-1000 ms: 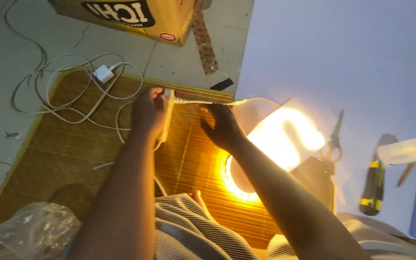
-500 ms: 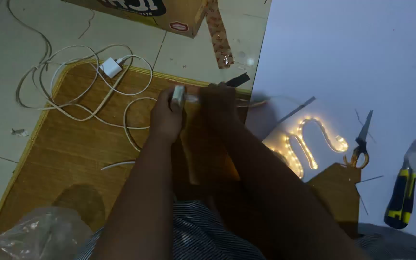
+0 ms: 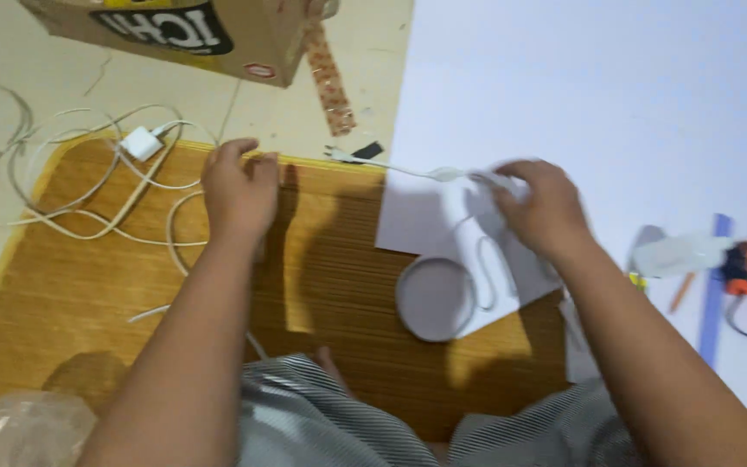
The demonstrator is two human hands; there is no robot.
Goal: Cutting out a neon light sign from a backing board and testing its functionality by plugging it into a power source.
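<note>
While right hand [image 3: 536, 206] grips white cord [image 3: 408, 169], plug [image 3: 336, 154] leftward

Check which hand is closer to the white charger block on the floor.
Left. The left hand rests at the mat's top edge, just right of the white charger block. The right hand is far off to the right, over the white sheet.

A single head-worn camera looks steeply down from above the person's lap, close over both forearms. It faces forward across a bamboo mat [image 3: 88, 285] toward a cardboard box [image 3: 175, 30] at the top edge; no second view shares the scene.
</note>
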